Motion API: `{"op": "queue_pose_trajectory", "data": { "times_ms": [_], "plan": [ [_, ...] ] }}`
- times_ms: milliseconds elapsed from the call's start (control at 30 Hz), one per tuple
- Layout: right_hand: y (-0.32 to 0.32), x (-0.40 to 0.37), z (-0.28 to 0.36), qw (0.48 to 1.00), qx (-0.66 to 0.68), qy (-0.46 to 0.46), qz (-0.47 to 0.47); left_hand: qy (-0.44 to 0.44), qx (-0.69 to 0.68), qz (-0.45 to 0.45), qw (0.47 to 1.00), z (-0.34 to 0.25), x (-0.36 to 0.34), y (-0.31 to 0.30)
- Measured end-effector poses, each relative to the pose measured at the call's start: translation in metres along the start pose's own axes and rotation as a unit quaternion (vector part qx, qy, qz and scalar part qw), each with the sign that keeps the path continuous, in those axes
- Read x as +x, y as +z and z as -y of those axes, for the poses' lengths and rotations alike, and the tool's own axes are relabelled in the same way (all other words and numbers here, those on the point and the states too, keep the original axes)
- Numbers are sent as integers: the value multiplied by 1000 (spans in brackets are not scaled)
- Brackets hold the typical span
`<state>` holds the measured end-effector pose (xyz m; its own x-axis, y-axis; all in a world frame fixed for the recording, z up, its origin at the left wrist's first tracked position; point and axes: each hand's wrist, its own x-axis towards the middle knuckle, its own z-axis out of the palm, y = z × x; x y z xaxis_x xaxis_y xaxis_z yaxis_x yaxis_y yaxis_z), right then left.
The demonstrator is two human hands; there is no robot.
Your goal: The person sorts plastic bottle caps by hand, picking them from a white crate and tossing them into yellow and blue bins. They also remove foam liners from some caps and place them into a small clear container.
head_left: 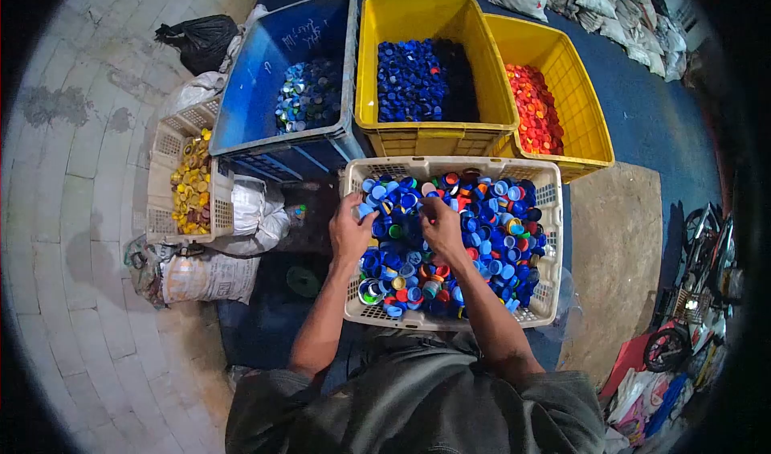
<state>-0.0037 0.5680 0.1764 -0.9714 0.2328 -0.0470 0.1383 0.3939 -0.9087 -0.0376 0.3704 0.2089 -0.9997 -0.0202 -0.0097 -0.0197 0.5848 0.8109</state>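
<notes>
In front of me stands a white plastic crate [454, 324] filled with mixed bottle caps [498, 249], mostly blue, with red, white, green and yellow ones among them. At the crate's left side, my left hand [350, 227] is closed, with a light blue bottle cap [365, 210] between thumb and fingers. My right hand [442, 231] is over the middle of the heap, back upward and fingers curled down at the caps. Its fingertips are partly hidden, so what they grip cannot be made out.
Behind the crate stand a blue bin [253, 92] with light caps, a yellow bin [438, 132] with dark blue caps and another yellow bin [574, 84] with red caps. A small crate [165, 173] at left holds yellow caps. Sacks [213, 277] lie below it.
</notes>
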Motion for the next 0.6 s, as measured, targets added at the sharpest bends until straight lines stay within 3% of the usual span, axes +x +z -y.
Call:
{"op": "queue_pose_trajectory", "data": {
  "times_ms": [100,167,200,300,367,433,567,600],
  "plan": [
    [19,24,17,995,-64,-78,26,-61,-190,-40,979,13,-7,-12],
    [32,41,31,980,-143,-137,37,-129,-376,-37,917,15,-12,-21],
    [40,47,38,969,-181,-165,41,-149,-371,-41,916,17,-15,-27],
    [68,60,42,937,-294,-183,45,-187,-560,-33,806,32,-20,-30],
    [81,62,41,909,-363,-203,33,-199,-573,-19,795,25,-23,-38],
    [94,65,29,904,-390,-167,64,-207,-602,-2,771,30,-24,-42],
    [95,61,21,914,-374,-137,79,-250,-530,9,811,27,-14,-43],
    [92,58,17,912,-376,-147,69,-230,-476,16,849,25,-11,-40]
  ]
}}
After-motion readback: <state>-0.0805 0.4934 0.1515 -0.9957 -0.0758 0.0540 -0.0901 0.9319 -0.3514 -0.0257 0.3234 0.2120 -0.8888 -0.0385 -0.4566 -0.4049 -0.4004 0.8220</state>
